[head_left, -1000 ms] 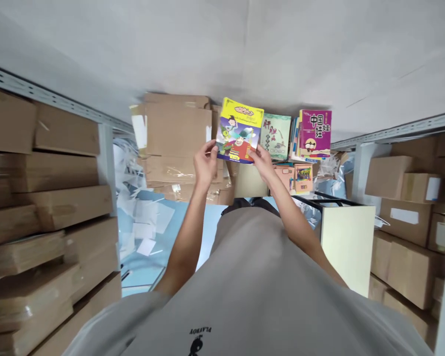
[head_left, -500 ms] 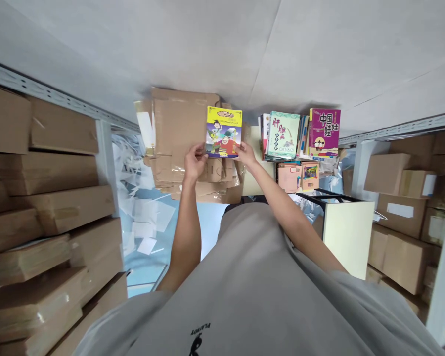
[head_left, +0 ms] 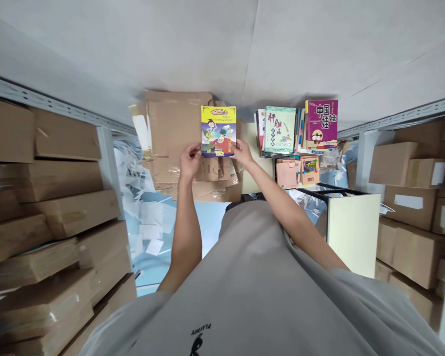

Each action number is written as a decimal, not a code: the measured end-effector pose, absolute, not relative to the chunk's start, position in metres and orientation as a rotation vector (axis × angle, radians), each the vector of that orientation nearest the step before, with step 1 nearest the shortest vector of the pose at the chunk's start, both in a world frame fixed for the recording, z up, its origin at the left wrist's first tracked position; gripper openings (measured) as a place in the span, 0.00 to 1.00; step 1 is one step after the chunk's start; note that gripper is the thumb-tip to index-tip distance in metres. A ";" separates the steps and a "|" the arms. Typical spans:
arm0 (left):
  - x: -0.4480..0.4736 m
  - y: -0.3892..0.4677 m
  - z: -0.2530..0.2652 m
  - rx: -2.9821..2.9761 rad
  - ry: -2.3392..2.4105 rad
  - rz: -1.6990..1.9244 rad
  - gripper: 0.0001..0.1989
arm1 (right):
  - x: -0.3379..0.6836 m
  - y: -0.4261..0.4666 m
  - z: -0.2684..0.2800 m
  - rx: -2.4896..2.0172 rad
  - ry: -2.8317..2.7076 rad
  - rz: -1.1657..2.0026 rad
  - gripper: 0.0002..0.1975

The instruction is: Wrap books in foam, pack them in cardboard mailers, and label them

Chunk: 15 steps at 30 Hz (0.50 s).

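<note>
A thin book (head_left: 218, 131) with a yellow and purple cartoon cover is held up, face towards me, over flattened cardboard. On its lower right edge, my right hand (head_left: 244, 152) is closed, with the thumb at the cover. My left hand (head_left: 190, 160) has its fingers pinched together at the lower left edge, and the exact contact there is hard to see. To the right lie a stack topped by a pale green book (head_left: 280, 129) and another topped by a purple book (head_left: 322, 124). Pink books (head_left: 288, 173) lie in front of them.
Flattened cardboard (head_left: 178, 118) covers the left of the table. Cardboard boxes (head_left: 85, 210) are piled on a shelf at left, more boxes (head_left: 411, 247) at right. Loose papers (head_left: 148, 212) litter the blue floor. A cream panel with a black frame (head_left: 354, 232) stands at right.
The view has shifted slightly, so the table things sit a little further left. The cartoon book remains between both hands, and its cover now faces me a bit more squarely.
</note>
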<state>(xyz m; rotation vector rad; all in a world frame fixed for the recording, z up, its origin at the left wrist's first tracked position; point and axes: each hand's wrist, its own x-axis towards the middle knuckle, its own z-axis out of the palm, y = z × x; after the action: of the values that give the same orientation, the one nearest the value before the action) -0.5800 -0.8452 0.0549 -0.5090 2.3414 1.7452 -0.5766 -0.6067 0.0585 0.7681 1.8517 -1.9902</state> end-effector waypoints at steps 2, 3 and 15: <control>-0.581 -0.841 0.059 -0.472 2.369 1.690 0.17 | -0.576 -0.608 0.062 0.740 1.846 -2.012 0.16; -0.580 -0.839 0.062 -0.449 2.382 1.657 0.17 | -0.575 -0.607 0.064 0.730 1.845 -2.015 0.17; -0.529 -0.805 0.109 -0.442 2.731 0.993 0.50 | -0.550 -0.513 0.106 0.368 2.274 -2.060 0.40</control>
<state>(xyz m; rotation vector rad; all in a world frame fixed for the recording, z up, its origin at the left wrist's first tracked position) -0.5294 -0.8049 0.1090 -0.4424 2.7314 0.9935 -0.5504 -0.5134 0.1056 0.3684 2.2736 -2.0604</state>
